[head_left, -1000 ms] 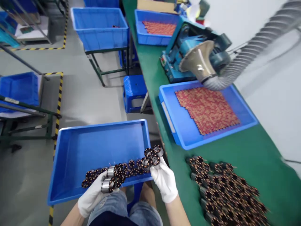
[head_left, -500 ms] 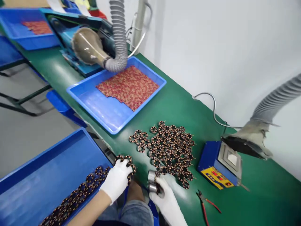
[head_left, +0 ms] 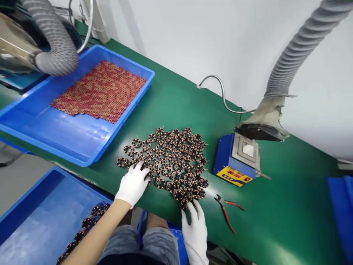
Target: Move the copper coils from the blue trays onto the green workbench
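A tight cluster of copper-wound motor stators (head_left: 173, 158) stands on end on the green table (head_left: 275, 213). My left hand (head_left: 134, 184), in a white glove, rests against the cluster's near-left edge with its fingertips on the outer stators. My right hand (head_left: 194, 224), also gloved, lies flat with its fingers spread, touching the stators at the cluster's near edge. Neither hand grips anything. A blue tray (head_left: 33, 213) sits over my lap at the lower left, with a row of stators (head_left: 88, 221) along its near side.
A second blue tray (head_left: 68, 136) holding a sheet of red rings (head_left: 102, 90) lies at the left. A blue solder pot (head_left: 237, 162) under an extraction hood (head_left: 261, 123) stands right of the cluster. Red-handled cutters (head_left: 227, 211) lie near the table's front edge.
My view swung right from the lap tray to the table. Both hands carried stators over; they now rest against the cluster with nothing held.
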`<state>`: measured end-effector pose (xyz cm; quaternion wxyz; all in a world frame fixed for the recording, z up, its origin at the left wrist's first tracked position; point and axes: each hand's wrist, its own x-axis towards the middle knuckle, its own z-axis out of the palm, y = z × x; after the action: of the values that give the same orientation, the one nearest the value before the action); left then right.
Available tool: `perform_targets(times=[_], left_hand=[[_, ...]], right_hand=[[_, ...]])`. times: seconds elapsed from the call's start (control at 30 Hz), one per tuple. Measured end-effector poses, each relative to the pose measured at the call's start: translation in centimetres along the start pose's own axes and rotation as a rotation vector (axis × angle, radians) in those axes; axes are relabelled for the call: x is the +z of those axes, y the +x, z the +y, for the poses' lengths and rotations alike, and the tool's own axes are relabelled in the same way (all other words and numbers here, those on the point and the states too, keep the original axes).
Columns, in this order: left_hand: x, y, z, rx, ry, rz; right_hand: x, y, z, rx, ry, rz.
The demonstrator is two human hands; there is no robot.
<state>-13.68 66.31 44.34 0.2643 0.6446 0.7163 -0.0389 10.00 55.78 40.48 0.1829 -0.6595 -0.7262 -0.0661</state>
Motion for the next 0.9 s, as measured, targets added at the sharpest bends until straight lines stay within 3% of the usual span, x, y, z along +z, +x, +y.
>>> perform_targets(times=[0.07, 0.17, 0.23, 0.3, 0.37, 0.43, 0.53, 0.6, 0.63, 0.73, 0.8, 0.9], left_hand=[[0.3, -0.5, -0.6, 0.095, 0.015, 0.209], [2.1, -2.3, -2.5, 0.294, -0.002, 0.525], [4.1, -3.9, -4.0, 0.402, -0.077, 0.610], [6.3, -5.7, -5.3, 0.431, -0.205, 0.578], [8.0, -7.3, -6.0, 0.360, -0.374, 0.404], [8.6, -8.7, -6.1, 0.180, -0.570, 0.087], [7.8, -10.2, -5.5, -0.143, -0.982, -0.412], [7.2, -10.8, -5.4, -0.304, -1.312, -0.586], [7.2, -10.9, -5.8, -0.371, -1.433, -0.594], [8.2, -11.2, -9.1, -0.540, -1.635, -0.260], [9.4, -11.6, -12.7, -0.633, -1.774, -0.067], [10.7, -11.8, -19.1, -0.850, -1.886, 0.134]], right_hand=[[-0.3, -0.8, -0.7, 0.101, 0.013, 0.045], [0.2, -1.6, -1.1, 0.147, -0.053, -0.044], [0.8, -1.7, -1.0, 0.119, -0.128, -0.070], [1.0, -1.6, -0.8, 0.099, -0.144, -0.043], [0.6, -1.6, -1.0, 0.085, -0.063, -0.038], [-0.1, -1.6, -2.0, 0.031, 0.036, -0.048], [-0.6, -1.1, -5.2, -0.172, 0.147, -0.116], [0.1, -0.4, -8.4, -0.382, 0.211, -0.205], [0.7, 0.0, -10.2, -0.502, 0.234, -0.232], [3.1, 1.2, -16.3, -0.777, 0.289, -0.265], [4.7, 2.0, -20.0, -0.927, 0.359, -0.350], [7.3, 3.8, -24.3, -1.104, 0.428, -0.458]])
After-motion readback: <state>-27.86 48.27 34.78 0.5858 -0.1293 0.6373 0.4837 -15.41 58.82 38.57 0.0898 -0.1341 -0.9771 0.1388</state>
